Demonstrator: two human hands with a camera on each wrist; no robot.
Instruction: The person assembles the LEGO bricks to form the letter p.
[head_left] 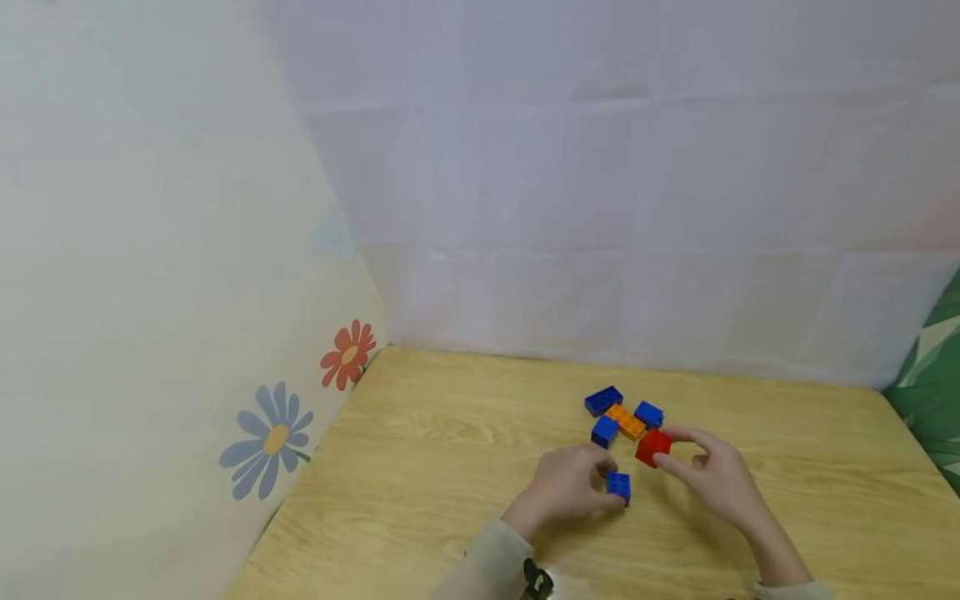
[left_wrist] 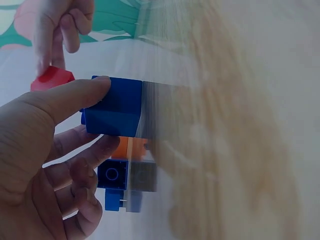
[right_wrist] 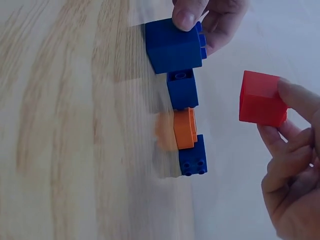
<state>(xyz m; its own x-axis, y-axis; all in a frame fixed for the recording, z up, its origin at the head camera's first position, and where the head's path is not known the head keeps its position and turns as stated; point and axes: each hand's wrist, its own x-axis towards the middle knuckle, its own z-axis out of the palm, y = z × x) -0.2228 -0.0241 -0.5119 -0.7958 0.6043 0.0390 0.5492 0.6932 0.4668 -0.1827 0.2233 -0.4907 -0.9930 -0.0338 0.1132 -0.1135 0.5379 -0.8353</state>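
Observation:
A blue toy brick [head_left: 618,488] stands on the wooden table, studs up, pinched between the thumb and fingers of my left hand [head_left: 566,485]. In the left wrist view that blue brick [left_wrist: 114,107] shows the thumb across its near side. My right hand [head_left: 712,473] pinches a red brick [head_left: 653,448] between thumb and forefinger. The right wrist view has the red brick [right_wrist: 261,98] held above the table, apart from the blue one. Just beyond the hands lie an orange brick [head_left: 626,422] and a blue brick [head_left: 604,432] beside it.
Two more blue bricks lie farther back, a long dark blue one [head_left: 603,401] at the left and a smaller one [head_left: 649,414] at the right. The wooden table [head_left: 420,433] meets a white cloth wall [head_left: 510,308] behind and a flower-printed wall [head_left: 187,333] at left.

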